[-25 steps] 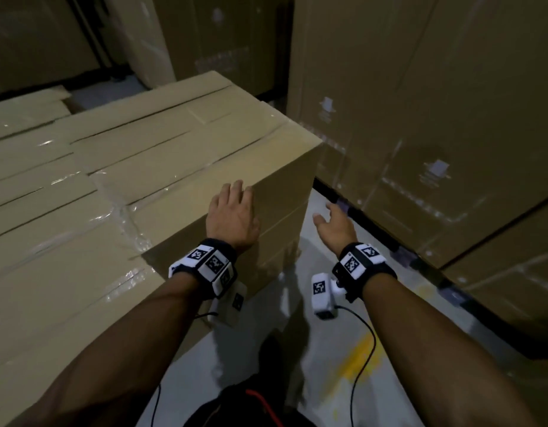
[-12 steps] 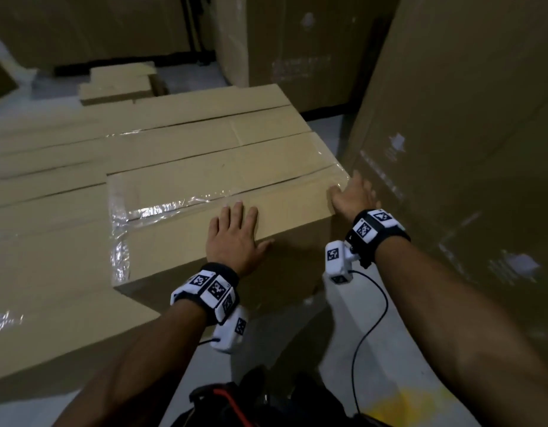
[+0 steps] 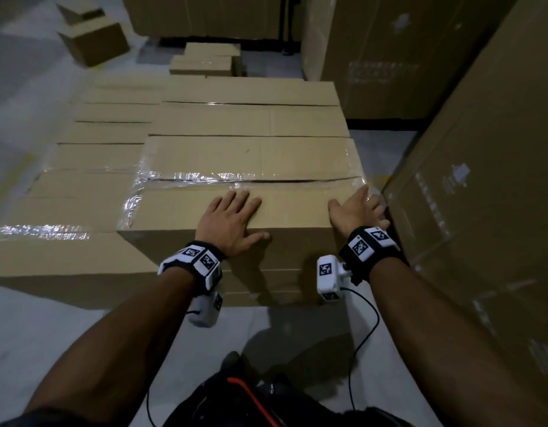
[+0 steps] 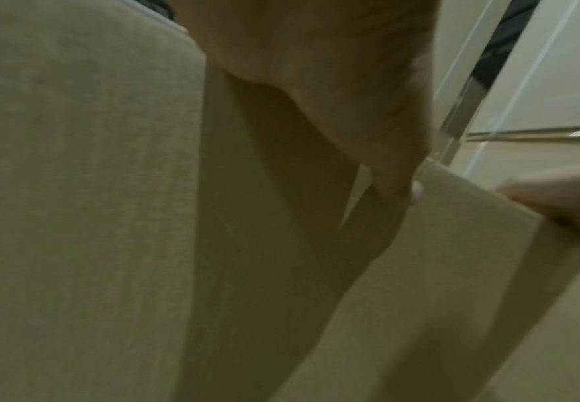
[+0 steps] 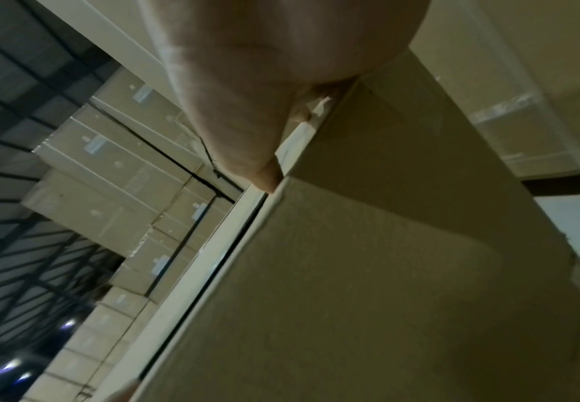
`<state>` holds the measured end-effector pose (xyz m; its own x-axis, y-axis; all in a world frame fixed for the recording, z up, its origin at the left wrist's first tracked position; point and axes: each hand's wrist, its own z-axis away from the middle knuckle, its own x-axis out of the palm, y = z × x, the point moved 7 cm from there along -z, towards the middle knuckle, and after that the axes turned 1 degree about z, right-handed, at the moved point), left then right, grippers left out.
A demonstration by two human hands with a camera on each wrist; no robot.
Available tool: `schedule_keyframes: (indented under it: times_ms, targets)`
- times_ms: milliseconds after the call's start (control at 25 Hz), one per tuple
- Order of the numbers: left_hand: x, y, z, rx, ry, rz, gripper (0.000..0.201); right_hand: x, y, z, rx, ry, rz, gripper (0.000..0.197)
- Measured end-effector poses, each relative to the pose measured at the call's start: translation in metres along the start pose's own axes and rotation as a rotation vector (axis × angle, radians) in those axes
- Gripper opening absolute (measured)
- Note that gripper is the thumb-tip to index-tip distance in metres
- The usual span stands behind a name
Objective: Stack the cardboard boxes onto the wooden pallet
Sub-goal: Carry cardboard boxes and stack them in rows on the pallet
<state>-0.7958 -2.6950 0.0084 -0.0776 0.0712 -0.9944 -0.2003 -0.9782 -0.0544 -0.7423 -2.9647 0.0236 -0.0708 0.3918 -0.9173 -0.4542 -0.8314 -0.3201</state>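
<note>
My left hand (image 3: 232, 218) lies flat, fingers straight, on top of the nearest cardboard box (image 3: 248, 167), near its front edge. My right hand (image 3: 357, 208) rests on the box's right front corner, fingers spread over the edge (how far they wrap down the side I cannot tell). This taped box sits atop the stacked boxes (image 3: 81, 186), its right side close to a tall wrapped carton wall (image 3: 482, 180).

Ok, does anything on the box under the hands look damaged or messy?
Yes. The clear tape over the seam of the top box is wrinkled and loosely bunched, running down its left edge. Under it the flap seam gapes slightly as a dark line. Both hands lie on the top; no crushing shows.
</note>
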Motion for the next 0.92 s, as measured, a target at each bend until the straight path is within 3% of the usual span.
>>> schedule_keyframes:
  times_ms: [200,560,800,920]
  targets:
    - [0.001,0.0,-0.003,-0.008,-0.005,-0.01,0.1,0.002,0.0,-0.002,-0.016,-0.026,0.035,0.087]
    - [0.001,0.008,0.006,-0.076,-0.002,0.003,0.082,-0.005,0.012,0.002,-0.138,-0.105,-0.061,0.078]
    - [0.003,0.025,0.05,-0.155,0.131,0.02,0.073,0.001,0.026,0.049,-0.385,0.134,0.038,0.052]
    - [0.009,0.024,0.073,-0.197,0.149,0.06,0.079,0.016,0.02,0.081,-0.549,0.184,0.094,0.053]
